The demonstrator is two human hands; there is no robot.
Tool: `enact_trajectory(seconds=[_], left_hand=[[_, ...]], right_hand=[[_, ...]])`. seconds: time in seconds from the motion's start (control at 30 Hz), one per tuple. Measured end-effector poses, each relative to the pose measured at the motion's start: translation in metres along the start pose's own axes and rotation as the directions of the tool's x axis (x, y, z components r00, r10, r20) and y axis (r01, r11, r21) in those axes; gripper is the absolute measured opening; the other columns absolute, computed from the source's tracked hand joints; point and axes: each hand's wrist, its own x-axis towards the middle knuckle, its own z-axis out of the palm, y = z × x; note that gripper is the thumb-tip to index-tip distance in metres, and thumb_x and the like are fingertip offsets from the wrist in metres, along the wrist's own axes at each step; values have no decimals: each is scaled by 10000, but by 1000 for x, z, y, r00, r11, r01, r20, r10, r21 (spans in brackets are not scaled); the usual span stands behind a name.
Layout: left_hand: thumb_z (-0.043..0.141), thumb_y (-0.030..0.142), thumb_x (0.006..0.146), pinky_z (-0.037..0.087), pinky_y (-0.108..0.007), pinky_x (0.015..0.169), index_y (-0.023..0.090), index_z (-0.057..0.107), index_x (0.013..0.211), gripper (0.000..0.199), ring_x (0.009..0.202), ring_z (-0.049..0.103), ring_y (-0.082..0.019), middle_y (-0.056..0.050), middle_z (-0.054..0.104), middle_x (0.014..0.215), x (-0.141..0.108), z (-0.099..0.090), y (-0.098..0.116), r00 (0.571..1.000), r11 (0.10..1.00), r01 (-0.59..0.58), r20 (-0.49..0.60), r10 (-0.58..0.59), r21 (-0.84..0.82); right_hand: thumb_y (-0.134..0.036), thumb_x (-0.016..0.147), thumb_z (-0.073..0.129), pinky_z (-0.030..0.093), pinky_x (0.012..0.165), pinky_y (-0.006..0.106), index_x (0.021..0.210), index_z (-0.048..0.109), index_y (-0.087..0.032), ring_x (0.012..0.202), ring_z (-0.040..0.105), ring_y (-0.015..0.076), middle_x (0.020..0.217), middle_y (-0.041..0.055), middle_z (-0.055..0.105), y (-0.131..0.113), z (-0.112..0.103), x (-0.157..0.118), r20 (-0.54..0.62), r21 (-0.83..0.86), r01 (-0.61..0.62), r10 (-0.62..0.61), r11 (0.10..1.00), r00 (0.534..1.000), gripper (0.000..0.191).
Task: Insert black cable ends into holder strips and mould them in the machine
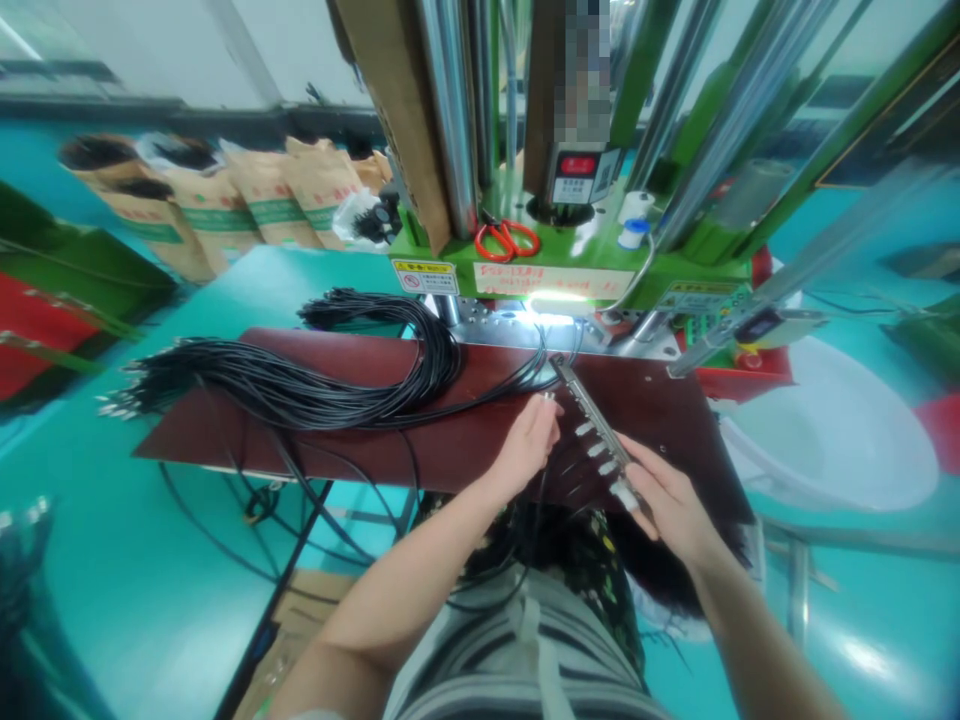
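Note:
My right hand [670, 503] grips the near end of a long metal bar [592, 413] that carries a row of small white connectors. My left hand [529, 443] pinches a cable end with a metal tip just left of the bar's far part. Black cables [315, 385] fan out in a thick bundle across the dark red worktable [465, 430], and several run under my left hand toward the bar. More cables hang over the table's near edge onto my lap.
A green press machine [570, 255] with steel columns stands behind the table, red scissors [506, 240] on its base. A white basin [832, 440] sits at the right. Brown paper sacks [247, 200] line the back left. The floor is teal.

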Motion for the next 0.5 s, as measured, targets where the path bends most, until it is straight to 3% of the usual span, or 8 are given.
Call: enact_trajectory(seconds=[0.1, 0.23, 0.4, 0.5], left_hand=[[424, 500, 827, 180, -168, 383, 197, 421, 745, 314, 403, 256, -43, 79, 360, 537, 1, -3, -1, 1000, 1000, 10, -9, -9, 11], [530, 427, 773, 262, -175, 473, 162, 438, 619, 320, 496, 327, -54, 60, 385, 547, 3, -3, -1, 994, 984, -95, 70, 86, 147], [569, 461, 736, 217, -183, 451, 163, 429, 614, 351, 457, 259, -43, 75, 335, 511, 3, -2, -4, 998, 997, -9, 63, 5, 74], [575, 450, 738, 206, -184, 443, 163, 443, 627, 335, 440, 239, -38, 85, 313, 495, 4, -3, -7, 998, 999, -15, 63, 12, 49]], right_hand=[[-423, 830, 524, 227, 294, 184, 1277, 469, -185, 318, 315, 44, 557, -20, 529, 2, -3, 2, -8, 62, -8, 9, 998, 1000, 510], [-437, 820, 532, 210, 295, 181, 1278, 471, -182, 315, 302, 42, 551, -17, 540, 2, -4, 3, 32, 53, -36, 35, 998, 999, 528], [-457, 798, 539, 209, 294, 179, 1274, 476, -163, 319, 298, 44, 533, -20, 533, -2, -3, 1, 23, 3, -42, 42, 999, 999, 563], [-460, 801, 535, 214, 300, 178, 1283, 466, -161, 325, 303, 46, 527, -22, 526, -3, -2, 0, 33, -20, -42, 43, 999, 999, 572]])
